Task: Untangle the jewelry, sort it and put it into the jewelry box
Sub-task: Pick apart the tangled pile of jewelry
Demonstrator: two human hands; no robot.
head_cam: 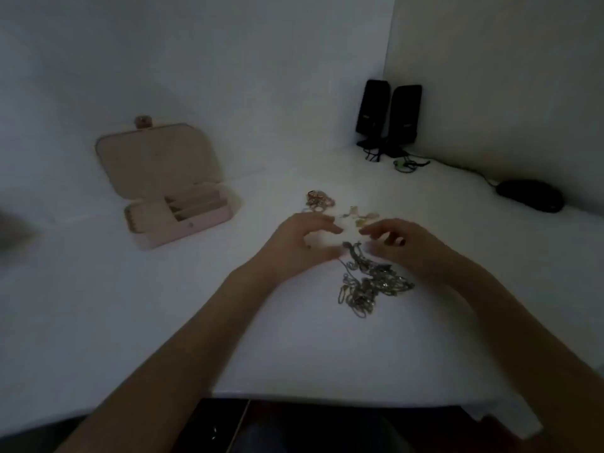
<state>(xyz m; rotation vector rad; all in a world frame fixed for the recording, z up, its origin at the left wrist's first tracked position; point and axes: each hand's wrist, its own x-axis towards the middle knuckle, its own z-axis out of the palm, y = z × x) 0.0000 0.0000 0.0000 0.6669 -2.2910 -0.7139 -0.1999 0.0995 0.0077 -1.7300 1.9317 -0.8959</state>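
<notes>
A tangled heap of silver chains (371, 284) lies on the white table (294, 338), just in front of both hands. My left hand (300, 243) hovers at the heap's upper left with fingers curled and apart. My right hand (400, 241) sits opposite, fingers bent toward the top end of the tangle; blur hides whether either hand pinches a chain. Beyond the hands lie a small cluster of gold-toned rings (318, 201) and a few pale small pieces (358, 215). The pink jewelry box (183, 217) stands open at the left, lid up, compartments showing.
Two black speakers (389, 112) with cables stand in the back corner against the wall. A black computer mouse (531, 195) lies at the far right. The table's front edge runs below my forearms, with a dark object beneath it.
</notes>
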